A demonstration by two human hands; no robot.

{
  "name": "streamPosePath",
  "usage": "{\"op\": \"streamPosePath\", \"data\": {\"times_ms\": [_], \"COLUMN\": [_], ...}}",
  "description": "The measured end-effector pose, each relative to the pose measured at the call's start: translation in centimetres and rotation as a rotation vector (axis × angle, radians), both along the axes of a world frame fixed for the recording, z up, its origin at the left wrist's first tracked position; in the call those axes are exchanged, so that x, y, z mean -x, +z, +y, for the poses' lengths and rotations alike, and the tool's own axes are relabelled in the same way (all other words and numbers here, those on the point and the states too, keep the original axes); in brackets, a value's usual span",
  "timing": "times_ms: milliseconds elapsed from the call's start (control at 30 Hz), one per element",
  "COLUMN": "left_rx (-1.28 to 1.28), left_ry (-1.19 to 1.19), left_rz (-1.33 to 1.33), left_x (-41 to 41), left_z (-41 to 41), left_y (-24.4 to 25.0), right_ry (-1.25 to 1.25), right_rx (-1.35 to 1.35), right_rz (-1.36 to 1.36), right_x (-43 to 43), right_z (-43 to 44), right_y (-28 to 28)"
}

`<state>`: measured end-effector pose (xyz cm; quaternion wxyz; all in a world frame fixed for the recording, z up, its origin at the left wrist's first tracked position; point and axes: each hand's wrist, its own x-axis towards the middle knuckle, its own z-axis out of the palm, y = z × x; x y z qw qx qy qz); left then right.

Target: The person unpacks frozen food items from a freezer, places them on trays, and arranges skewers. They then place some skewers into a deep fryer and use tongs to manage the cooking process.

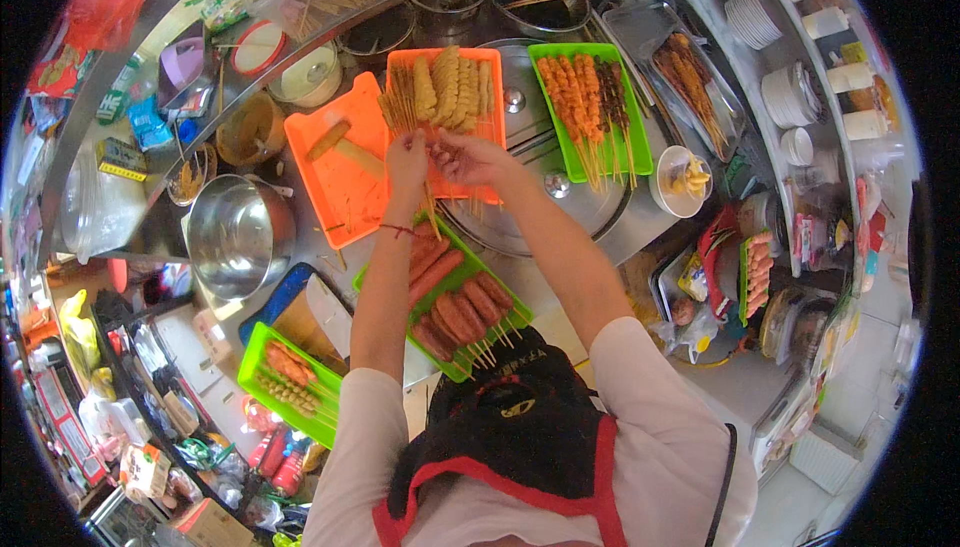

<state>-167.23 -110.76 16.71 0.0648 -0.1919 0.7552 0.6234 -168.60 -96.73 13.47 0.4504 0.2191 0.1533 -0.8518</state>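
My left hand [409,160] closes around wooden skewers; a stick [433,209] comes out below it and thin brown food [401,93] fans out above. Close beside it, my right hand [469,160] has curled fingers, and I cannot tell whether they grip a stick. Both hands are over the lower part of an orange tray [491,190], where folded tan skewers [450,89] lie in rows. A second orange tray [311,198] to the left holds a few tan pieces [352,153]. Below my wrists, a green tray [523,314] carries skewered sausages [461,314].
A green tray [645,149] of meat skewers rests on a round glass lid [517,235]. Right of it stands a white cup [671,198]. A steel pot [240,235], a knife [326,310] and another green tray [259,378] are at left. Pots of dark liquid [540,6] line the back.
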Motion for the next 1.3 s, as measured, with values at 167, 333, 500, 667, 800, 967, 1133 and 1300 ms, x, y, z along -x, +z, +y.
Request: {"op": "streamPosePath", "data": {"times_ms": [167,333,500,667,800,967,1133,1300], "left_rx": [0.135,0.66,1.035,1.152,1.103,0.964,0.892,0.687], "left_ry": [0.07,-0.239,-0.412,-0.421,-0.4,-0.409,-0.327,-0.233], "left_rz": [0.108,0.158,0.174,0.186,0.162,0.071,0.114,0.058], "left_x": [-1.4,-3.7,-4.4,-4.2,-4.0,-3.6,-3.9,-4.2], "left_z": [-0.3,0.9,2.1,2.7,2.9,2.4,2.6,2.7], "left_y": [-1.8,-0.8,-0.8,-1.7,-1.8,-1.4,-0.6,0.1], "right_ry": [-0.072,-0.171,-0.2,-0.182,-0.209,-0.231,-0.213,-0.211], "right_rx": [-0.064,0.35,0.513,0.58,0.553,0.385,0.228,0.04], "right_rz": [-0.031,-0.109,-0.129,-0.028,0.026,0.023,0.111,0.197], "right_x": [0.3,2.4,3.1,2.6,2.2,1.5,0.5,-0.6], "right_z": [-0.5,1.6,4.1,5.4,6.3,7.4,7.3,6.6], "right_y": [2.6,3.6,7.8,11.6,12.5,11.4,9.6,8.0]}}
